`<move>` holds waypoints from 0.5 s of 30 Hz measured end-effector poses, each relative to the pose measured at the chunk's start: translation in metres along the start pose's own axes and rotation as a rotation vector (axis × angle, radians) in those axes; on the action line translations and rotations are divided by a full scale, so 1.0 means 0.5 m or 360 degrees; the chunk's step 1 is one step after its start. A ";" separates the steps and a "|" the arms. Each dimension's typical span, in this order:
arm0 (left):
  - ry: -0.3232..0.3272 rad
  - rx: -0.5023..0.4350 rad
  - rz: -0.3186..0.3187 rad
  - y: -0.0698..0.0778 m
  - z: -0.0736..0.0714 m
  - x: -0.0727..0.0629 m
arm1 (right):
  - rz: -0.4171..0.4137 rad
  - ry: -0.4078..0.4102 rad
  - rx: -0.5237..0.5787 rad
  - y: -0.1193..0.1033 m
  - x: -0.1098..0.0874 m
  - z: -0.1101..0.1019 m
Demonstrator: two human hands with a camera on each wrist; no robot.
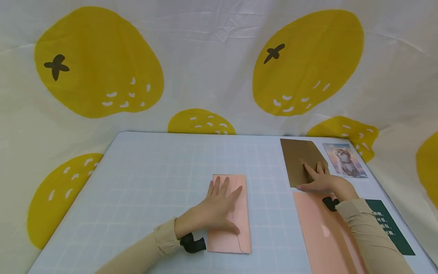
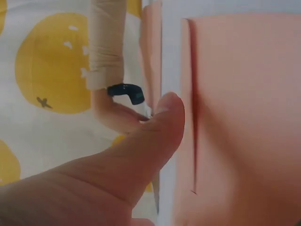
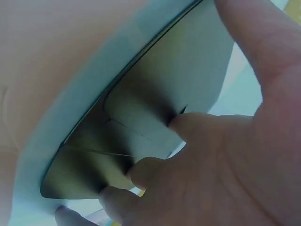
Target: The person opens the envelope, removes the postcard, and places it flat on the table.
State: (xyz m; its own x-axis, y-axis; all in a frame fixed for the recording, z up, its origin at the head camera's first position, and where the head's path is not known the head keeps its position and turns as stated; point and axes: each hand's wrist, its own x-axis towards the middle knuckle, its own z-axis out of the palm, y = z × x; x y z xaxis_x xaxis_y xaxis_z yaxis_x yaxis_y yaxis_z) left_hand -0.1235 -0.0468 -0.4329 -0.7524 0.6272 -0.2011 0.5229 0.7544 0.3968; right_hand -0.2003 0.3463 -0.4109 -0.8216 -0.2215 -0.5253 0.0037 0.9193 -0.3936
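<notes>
One cloth (image 1: 208, 57), white with yellow fruit, rises beyond both my hands. Next in size is the table (image 1: 154, 160), its pale grid spreading out under and around them. The pink sheet (image 1: 309, 224) lies toward me from my right hand (image 1: 323, 182), partly covered by that forearm; I can't tell whether it is a plain sheet or another envelope.

The pink envelope (image 1: 241, 213) is under my left hand (image 1: 217, 209), its long axis running away from me. That hand reaches across it from the left, fingers spread wide, gripping nothing that I can see.

The brown envelope (image 1: 297, 161) is what I judge the next move turns on: it lies directly beneath my right fingers and off to their left, well apart from my left hand. Those fingers are spread wide too, tips on it, not wrapped round it. My hand hides a corner, so its long axis is unsure.

The green card (image 1: 397, 232) sits beside my right forearm; the smaller cat card (image 1: 345, 161), just beyond and right of that hand.
</notes>
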 end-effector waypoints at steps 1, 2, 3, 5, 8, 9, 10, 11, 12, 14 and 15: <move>-0.0001 -0.0009 -0.0015 -0.009 0.005 -0.003 | 0.0000 -0.0005 0.0005 0.002 0.001 -0.001; -0.0006 -0.0028 -0.0026 -0.017 0.009 -0.005 | -0.0001 -0.0007 0.0005 0.003 0.001 -0.002; -0.0010 -0.0053 -0.0029 -0.024 0.014 -0.008 | -0.0008 -0.0003 0.0005 0.005 0.001 -0.003; -0.0028 -0.0084 -0.0024 -0.036 0.022 -0.012 | -0.0026 0.0001 0.0004 0.007 0.000 -0.006; -0.0047 -0.0119 0.0001 -0.050 0.030 -0.016 | -0.0050 -0.0003 0.0005 0.009 0.000 -0.010; -0.0047 -0.0124 0.0013 -0.055 0.033 -0.016 | -0.0055 -0.0001 0.0010 0.009 0.001 -0.010; -0.0043 -0.0125 0.0026 -0.059 0.036 -0.016 | -0.0054 -0.0001 0.0002 0.009 0.002 -0.011; -0.0036 -0.0132 0.0038 -0.063 0.037 -0.017 | -0.0052 0.0001 -0.0001 0.010 0.004 -0.011; -0.0031 -0.0141 0.0048 -0.066 0.039 -0.017 | -0.0048 0.0002 -0.0005 0.010 0.005 -0.011; -0.0010 -0.0149 0.0070 -0.070 0.042 -0.018 | -0.0049 0.0018 -0.0020 0.010 0.009 -0.011; 0.0003 -0.0151 0.0079 -0.072 0.043 -0.017 | -0.0055 0.0030 -0.0019 0.010 0.009 -0.011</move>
State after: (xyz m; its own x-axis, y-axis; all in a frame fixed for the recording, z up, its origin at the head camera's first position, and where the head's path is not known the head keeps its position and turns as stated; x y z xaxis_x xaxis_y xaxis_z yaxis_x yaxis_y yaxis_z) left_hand -0.1269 -0.0751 -0.4648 -0.7272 0.6631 -0.1774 0.5194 0.7005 0.4893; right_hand -0.2072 0.3515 -0.4112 -0.8315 -0.2474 -0.4973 -0.0317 0.9150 -0.4023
